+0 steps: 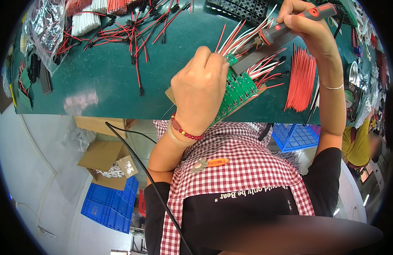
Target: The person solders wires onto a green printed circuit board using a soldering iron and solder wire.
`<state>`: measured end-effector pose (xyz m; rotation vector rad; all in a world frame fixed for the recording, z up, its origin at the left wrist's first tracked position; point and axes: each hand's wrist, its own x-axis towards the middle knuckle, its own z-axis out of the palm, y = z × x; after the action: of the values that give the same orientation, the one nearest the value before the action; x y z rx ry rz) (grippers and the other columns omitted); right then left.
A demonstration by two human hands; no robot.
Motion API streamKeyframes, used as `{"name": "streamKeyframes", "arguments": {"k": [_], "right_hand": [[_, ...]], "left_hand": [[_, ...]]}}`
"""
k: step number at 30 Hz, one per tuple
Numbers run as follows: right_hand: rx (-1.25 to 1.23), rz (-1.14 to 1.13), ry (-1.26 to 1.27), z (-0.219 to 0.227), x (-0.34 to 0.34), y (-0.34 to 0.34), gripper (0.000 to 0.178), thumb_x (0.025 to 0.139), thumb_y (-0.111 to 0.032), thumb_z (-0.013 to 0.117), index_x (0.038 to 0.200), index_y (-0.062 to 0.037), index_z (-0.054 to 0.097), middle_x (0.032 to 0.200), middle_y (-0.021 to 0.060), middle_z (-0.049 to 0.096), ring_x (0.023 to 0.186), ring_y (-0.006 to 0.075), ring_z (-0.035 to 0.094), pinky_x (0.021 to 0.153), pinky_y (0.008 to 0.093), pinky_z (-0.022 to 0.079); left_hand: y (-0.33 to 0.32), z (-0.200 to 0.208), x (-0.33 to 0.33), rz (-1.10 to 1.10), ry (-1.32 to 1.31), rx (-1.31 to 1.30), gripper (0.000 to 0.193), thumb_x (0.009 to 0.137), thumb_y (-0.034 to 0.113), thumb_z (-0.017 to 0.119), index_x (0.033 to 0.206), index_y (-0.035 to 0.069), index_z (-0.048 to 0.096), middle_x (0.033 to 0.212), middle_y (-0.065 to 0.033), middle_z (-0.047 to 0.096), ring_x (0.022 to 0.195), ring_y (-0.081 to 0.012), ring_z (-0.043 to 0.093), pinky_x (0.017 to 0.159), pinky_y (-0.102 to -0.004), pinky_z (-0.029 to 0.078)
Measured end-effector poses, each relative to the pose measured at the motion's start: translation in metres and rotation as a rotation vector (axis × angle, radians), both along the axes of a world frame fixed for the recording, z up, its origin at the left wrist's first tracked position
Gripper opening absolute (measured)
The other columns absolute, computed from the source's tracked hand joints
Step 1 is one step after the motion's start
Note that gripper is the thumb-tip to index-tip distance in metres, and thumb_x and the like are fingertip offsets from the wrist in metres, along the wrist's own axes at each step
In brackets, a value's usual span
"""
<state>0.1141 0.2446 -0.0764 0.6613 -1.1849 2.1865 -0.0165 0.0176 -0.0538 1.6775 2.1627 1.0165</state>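
Observation:
My right hand (309, 29) is closed round the grey and orange handle of a soldering iron (276, 33). Its tip points down and left toward a panel of green circuit boards (239, 90). My left hand (200, 87) is closed over the panel's left part, fingers curled in near its upper edge; whatever they pinch is hidden. A flat grey bar (247, 61) lies across the top of the boards. Red and white wires (239, 37) fan out beyond and to the right of them. Under the panel shows the edge of a brown board (257, 94).
A bundle of red wires (299, 78) lies right of the boards. Wires with black connectors (135, 36) spread over the green table (120, 91) at far left, beside a clear plastic bag (45, 27). A black tray (243, 9) stands at the back. A black cable (141, 163) hangs in front.

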Motion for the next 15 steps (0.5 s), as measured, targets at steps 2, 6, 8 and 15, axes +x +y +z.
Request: {"name": "streamKeyframes", "arguments": {"k": [2, 6, 8, 15], "right_hand": [[0.071, -0.262, -0.651, 0.06, 0.017, -0.02, 0.018, 0.071, -0.012, 0.066, 0.075, 0.0051, 0.065, 0.074, 0.0119, 0.067, 0.069, 0.0168, 0.064, 0.065, 0.0252, 0.048], [0.164, -0.554, -1.316, 0.092, 0.03, -0.027, 0.018, 0.071, -0.012, 0.066, 0.075, 0.0054, 0.064, 0.073, 0.012, 0.067, 0.068, 0.0164, 0.064, 0.065, 0.0247, 0.048], [0.096, -0.291, -0.696, 0.025, 0.022, -0.001, 0.018, 0.071, -0.012, 0.066, 0.075, 0.0054, 0.064, 0.073, 0.0119, 0.067, 0.068, 0.0163, 0.064, 0.065, 0.0247, 0.048], [0.015, -0.013, -0.052, 0.001, 0.014, 0.004, 0.017, 0.07, -0.011, 0.066, 0.074, 0.005, 0.064, 0.074, 0.0121, 0.067, 0.069, 0.0164, 0.064, 0.067, 0.0252, 0.048]], "left_hand": [[-0.004, 0.004, -0.003, -0.028, -0.017, -0.096, 0.012, 0.076, 0.006, 0.07, 0.076, 0.004, 0.058, 0.081, -0.0084, 0.051, 0.063, -0.0247, 0.059, 0.052, -0.0362, 0.048], [0.002, 0.004, -0.002, -0.064, -0.158, -0.021, 0.01, 0.077, 0.003, 0.069, 0.08, 0.001, 0.06, 0.083, -0.0101, 0.05, 0.064, -0.0267, 0.059, 0.055, -0.0376, 0.049], [0.003, 0.003, -0.001, -0.086, -0.197, -0.009, 0.009, 0.078, 0.002, 0.069, 0.081, 0.0, 0.061, 0.083, -0.0113, 0.05, 0.066, -0.028, 0.059, 0.057, -0.038, 0.049], [0.004, 0.003, -0.001, -0.102, -0.202, -0.008, 0.009, 0.078, 0.003, 0.068, 0.081, 0.001, 0.06, 0.083, -0.0114, 0.05, 0.067, -0.0285, 0.058, 0.057, -0.0385, 0.048]]}}
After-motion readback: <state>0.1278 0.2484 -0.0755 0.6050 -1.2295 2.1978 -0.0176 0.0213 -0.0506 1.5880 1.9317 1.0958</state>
